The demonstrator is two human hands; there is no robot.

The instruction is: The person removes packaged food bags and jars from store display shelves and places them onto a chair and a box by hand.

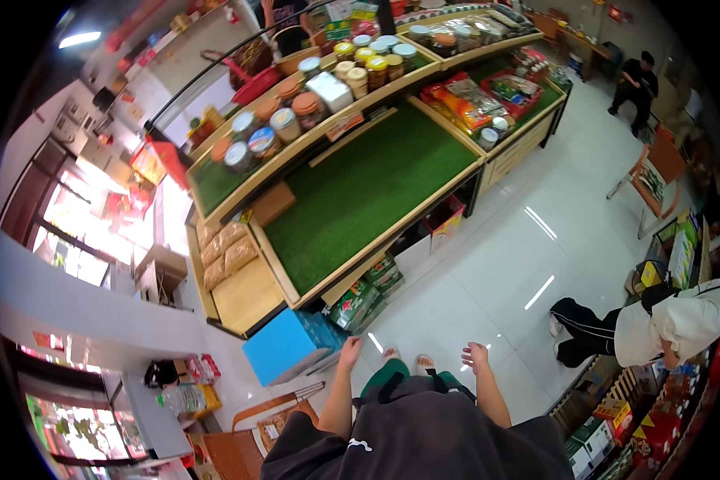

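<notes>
My left hand (350, 350) hangs in front of me with its fingers loosely curled and nothing visible in it. The nearest thing to it is a bright blue box (284, 346) on the floor, beside green beer cartons (355, 306). My right hand (475, 358) is held over the tiled floor, fingers apart, touching nothing. Ahead stands a wooden display stand with a bare panel of green artificial turf (368, 196). Lidded jars (308, 108) line its upper shelf. Packaged goods (464, 100) lie on the section to the right.
A person in a white top (656, 324) bends toward stocked shelves (656, 424) at the right. Another person (637, 88) sits farther back, near a wooden chair (656, 172). A brown chair (232, 452) stands close at my left. Bagged goods (230, 252) rest on the stand's left end.
</notes>
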